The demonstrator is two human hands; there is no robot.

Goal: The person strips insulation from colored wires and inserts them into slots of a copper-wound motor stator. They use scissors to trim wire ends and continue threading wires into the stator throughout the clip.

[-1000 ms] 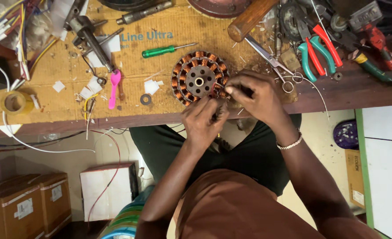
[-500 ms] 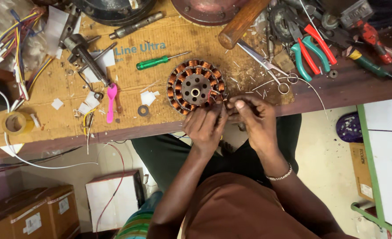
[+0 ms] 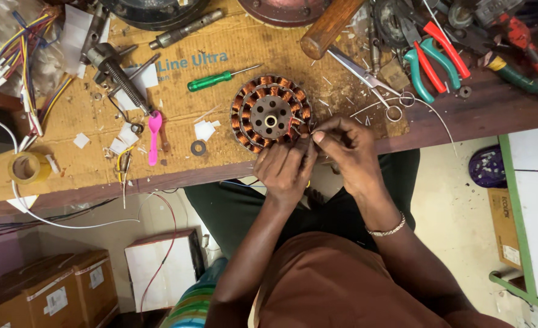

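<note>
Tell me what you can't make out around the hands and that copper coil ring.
Head view:
- Near edge of the round copper-wound stator: covered by left hand.
- What right hand pinches: hidden by its fingers, too small.
- Dark round casing: cut off by top edge.

We find the stator on the cardboard sheet, both hands at its five o'clock edge. The screwdriver lies at ten o'clock, the scissors at two, the washer at eight, the tape roll far out at nine.
</note>
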